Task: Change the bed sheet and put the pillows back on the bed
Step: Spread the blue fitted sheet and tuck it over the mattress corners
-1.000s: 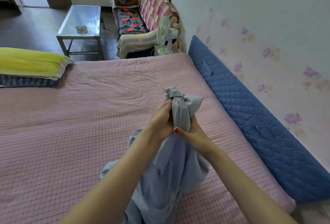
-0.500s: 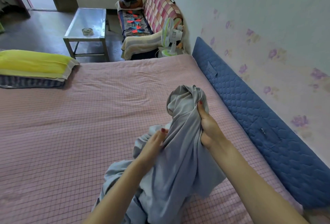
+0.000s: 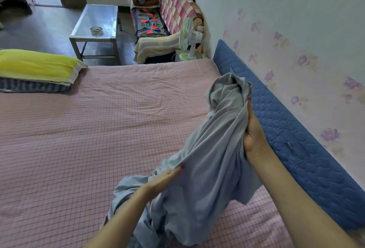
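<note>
Nearest the camera, the grey-blue sheet (image 3: 205, 178) is a bunched, twisted mass, its lower folds heaped on the pink checked mattress cover (image 3: 79, 159) near the bed's near edge and its upper part lifted toward the blue quilted headboard (image 3: 296, 145). The left hand (image 3: 164, 178) lies low against the cloth with its fingers stretched forward and close together; the fingertips seem to pinch or catch a fold, though the cloth hides most of them, so the exact hold cannot be told. The right hand (image 3: 253, 135) is higher and just beside the headboard, its fingers curled round a gathered rope of the sheet, the thumb side buried in the fabric, holding the top bundle up. Judging by this, the task is early: the sheet is not yet spread, no corner looks found or fitted, and the whole bed surface is left to cover. Farther off, at the far left corner of the bed, the yellow pillow (image 3: 37, 66) is stacked on a dark checked pillow (image 3: 29, 86), both to be put in place once the sheet is on. Beyond the bed stand a metal table (image 3: 94, 24), a small fan (image 3: 187, 38) and a patterned sofa (image 3: 169, 16).
</note>
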